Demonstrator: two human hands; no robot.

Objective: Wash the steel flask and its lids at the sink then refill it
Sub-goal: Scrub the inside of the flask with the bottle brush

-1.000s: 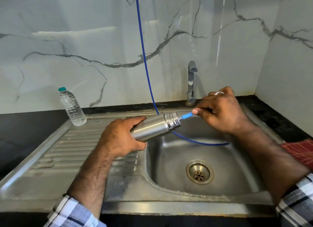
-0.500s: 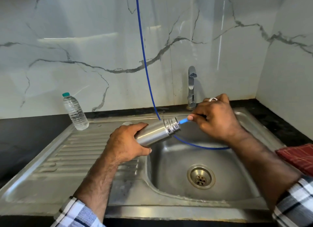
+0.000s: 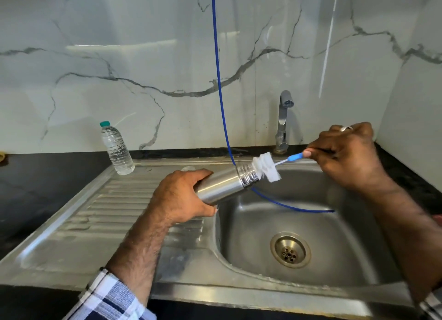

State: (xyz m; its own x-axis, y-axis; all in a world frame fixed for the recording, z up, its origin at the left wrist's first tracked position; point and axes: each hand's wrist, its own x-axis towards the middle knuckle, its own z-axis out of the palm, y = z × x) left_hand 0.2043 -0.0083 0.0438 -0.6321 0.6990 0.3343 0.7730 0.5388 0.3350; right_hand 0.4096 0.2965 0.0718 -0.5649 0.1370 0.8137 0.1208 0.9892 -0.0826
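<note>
Left hand (image 3: 181, 196) grips steel flask (image 3: 224, 184) by its base — tilted, mouth over the sink (image 3: 263, 293) basin's back-left corner. Right hand (image 3: 346, 152) pinches bottle brush (image 3: 266, 166) handle — white bristles just at the flask's mouth.

Place: home kitchen
Sink (image 3: 79, 226): steel, with ribbed draining board
Tap (image 3: 283, 121): at the back
Wall (image 3: 143, 56): marble-look panels
Bench (image 3: 43, 176): black stone
</note>
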